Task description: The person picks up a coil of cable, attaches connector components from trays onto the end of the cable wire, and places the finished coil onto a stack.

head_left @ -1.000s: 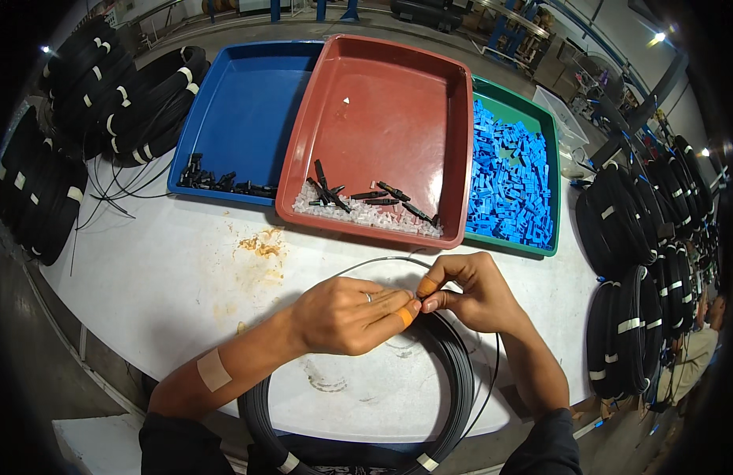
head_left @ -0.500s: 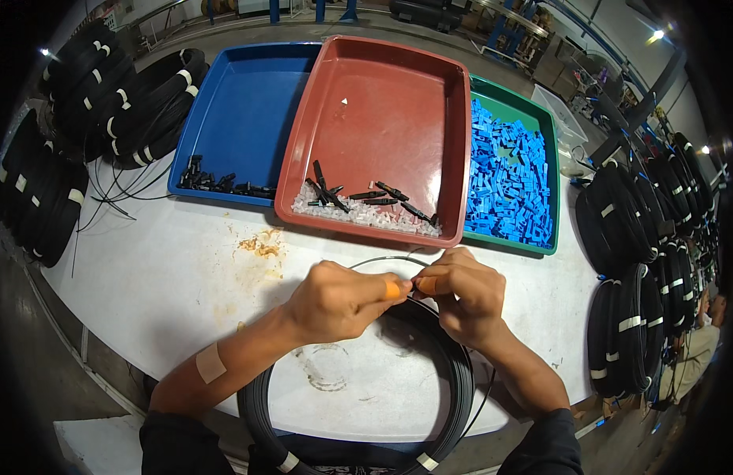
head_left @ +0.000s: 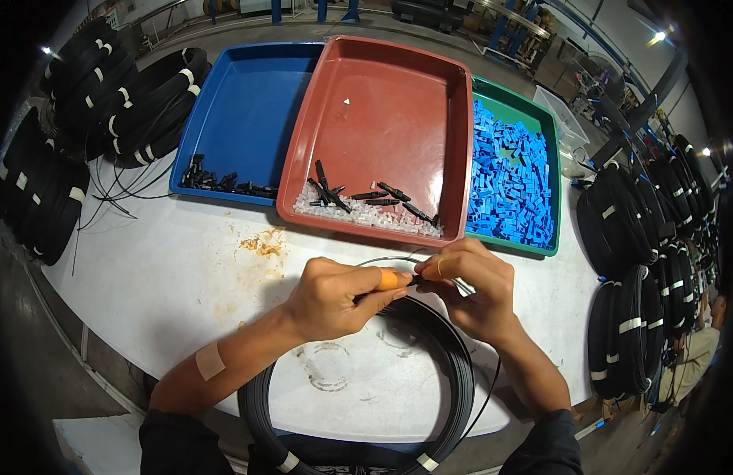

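Over the near middle of the table, my left hand (head_left: 339,297) and my right hand (head_left: 473,286) meet fingertip to fingertip. Both are closed in a pinch, with orange tape around a finger of each. Between them shows a small black connector (head_left: 414,280), mostly covered by the fingers. A thin cable loops out behind the hands. Below them a large coil of black cable (head_left: 259,400), bound with pale tape, hangs partly over the table's near edge.
Beyond the hands stand a blue tray (head_left: 248,119) with black parts, a red tray (head_left: 382,111) with clear pieces and black connectors, and a green tray (head_left: 513,245) with blue clips. Coils of black cable (head_left: 149,103) are stacked at left, more cable coils (head_left: 627,324) at right.
My right hand has shifted slightly up and right, its fingers straightening somewhat. More of the black connector now shows between the fingertips. My left hand has barely moved.
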### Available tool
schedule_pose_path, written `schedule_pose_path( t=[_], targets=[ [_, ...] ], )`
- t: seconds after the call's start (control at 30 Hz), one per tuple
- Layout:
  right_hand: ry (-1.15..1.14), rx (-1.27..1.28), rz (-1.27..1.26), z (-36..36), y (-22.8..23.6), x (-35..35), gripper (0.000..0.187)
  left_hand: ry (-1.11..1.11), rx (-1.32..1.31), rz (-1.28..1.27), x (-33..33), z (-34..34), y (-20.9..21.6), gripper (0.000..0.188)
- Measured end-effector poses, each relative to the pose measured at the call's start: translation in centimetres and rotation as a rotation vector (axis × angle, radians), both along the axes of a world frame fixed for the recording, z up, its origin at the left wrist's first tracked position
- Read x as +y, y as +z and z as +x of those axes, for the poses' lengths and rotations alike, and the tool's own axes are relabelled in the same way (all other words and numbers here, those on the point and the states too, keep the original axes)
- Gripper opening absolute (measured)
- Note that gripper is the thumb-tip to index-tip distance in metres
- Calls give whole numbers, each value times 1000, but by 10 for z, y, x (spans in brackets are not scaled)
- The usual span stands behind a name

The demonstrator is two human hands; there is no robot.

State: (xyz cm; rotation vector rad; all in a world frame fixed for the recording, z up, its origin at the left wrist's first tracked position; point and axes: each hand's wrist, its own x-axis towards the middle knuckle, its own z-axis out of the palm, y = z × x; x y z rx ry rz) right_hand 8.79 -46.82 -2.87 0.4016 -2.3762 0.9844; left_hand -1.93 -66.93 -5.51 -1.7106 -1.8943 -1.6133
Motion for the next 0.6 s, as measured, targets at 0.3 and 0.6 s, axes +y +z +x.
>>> schedule_pose_path(
  t=[0.3,0.6],
  targets=[
    [22,274,129,4,-15,-4,22,-94,25,-46,-2,-1,0,20],
    [49,-622,-321,6,5,4,16,-32,788,36,2,2,1,12]
  ],
)
